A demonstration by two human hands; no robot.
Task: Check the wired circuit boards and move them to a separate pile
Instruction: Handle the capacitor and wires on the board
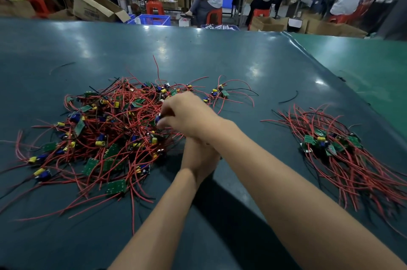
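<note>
Red-wired boards sit heaped on the left of the counter (220,54); my right hand (187,113) crosses over, pinching a board (157,118) out of the big pile (105,129); left hand (198,159) is hidden beneath, can't tell its state. Next: lift clear, check, carry right to the checked pile (330,144)

Overhead glare patches on table (220,54); edges warped, background blurred.

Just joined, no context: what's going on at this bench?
A person is sorting wired boards on a green table. The right hand reaches across into the big tangled pile on the left and pinches a board with a blue part. The left hand sits under the right forearm, its grip hidden. A smaller, tidier pile lies to the right.
</note>
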